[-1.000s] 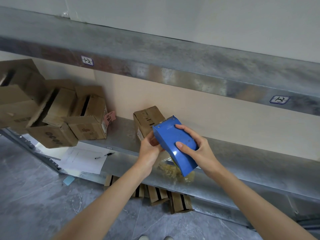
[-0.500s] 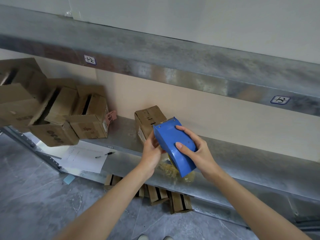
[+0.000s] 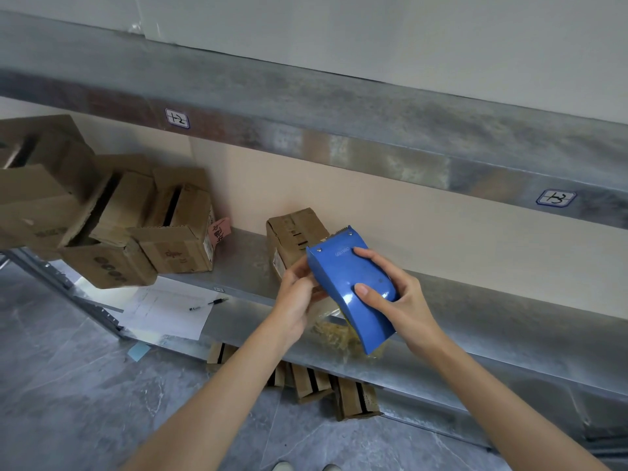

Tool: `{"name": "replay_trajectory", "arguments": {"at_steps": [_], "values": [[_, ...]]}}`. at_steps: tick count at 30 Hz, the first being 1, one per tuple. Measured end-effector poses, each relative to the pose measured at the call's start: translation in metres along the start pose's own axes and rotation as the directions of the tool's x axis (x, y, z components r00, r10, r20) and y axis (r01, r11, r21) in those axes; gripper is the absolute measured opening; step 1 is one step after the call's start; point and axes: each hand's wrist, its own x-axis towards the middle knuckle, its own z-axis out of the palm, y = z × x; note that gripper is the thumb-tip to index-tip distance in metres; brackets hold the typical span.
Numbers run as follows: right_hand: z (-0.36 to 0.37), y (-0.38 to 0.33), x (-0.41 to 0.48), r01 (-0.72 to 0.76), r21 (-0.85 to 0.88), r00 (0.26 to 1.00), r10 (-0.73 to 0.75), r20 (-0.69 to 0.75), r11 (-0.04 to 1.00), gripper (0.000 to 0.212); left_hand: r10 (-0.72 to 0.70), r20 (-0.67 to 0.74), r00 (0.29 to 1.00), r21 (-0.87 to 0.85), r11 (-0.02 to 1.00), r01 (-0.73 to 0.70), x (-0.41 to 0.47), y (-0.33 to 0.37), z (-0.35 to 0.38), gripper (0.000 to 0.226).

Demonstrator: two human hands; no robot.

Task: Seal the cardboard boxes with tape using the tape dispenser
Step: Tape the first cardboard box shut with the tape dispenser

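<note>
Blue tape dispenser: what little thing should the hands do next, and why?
Probably the left hand should pull the tape end out toward the small brown cardboard box. The right hand grips the blue plastic tape dispenser, the left hand's fingers curl at its edge, and the box stands just behind on the grey metal shelf.

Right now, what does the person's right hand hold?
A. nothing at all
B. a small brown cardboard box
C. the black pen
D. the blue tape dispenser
D: the right hand has its thumb and fingers curled round the body of the blue tape dispenser.
</note>
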Motion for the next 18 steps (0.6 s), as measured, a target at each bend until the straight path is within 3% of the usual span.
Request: {"name": "replay_trajectory", "arguments": {"at_steps": [11,16,18], "values": [[0.006,-0.010,-0.007,0.172,-0.120,0.985,-0.167,0.053,0.978,0.046,-0.139,0.141,0.980,-0.261,0.950,0.172,0.002,0.025,-0.002,0.023],[0.004,-0.015,-0.004,0.176,-0.146,0.982,-0.163,0.097,0.973,0.047,0.064,0.022,0.998,-0.027,0.998,-0.064,0.004,0.029,-0.009,0.013],[0.003,-0.016,-0.002,0.182,-0.194,0.978,-0.157,0.138,0.964,0.046,0.171,-0.022,0.985,-0.008,0.985,-0.171,0.004,0.030,-0.012,0.016]]}}
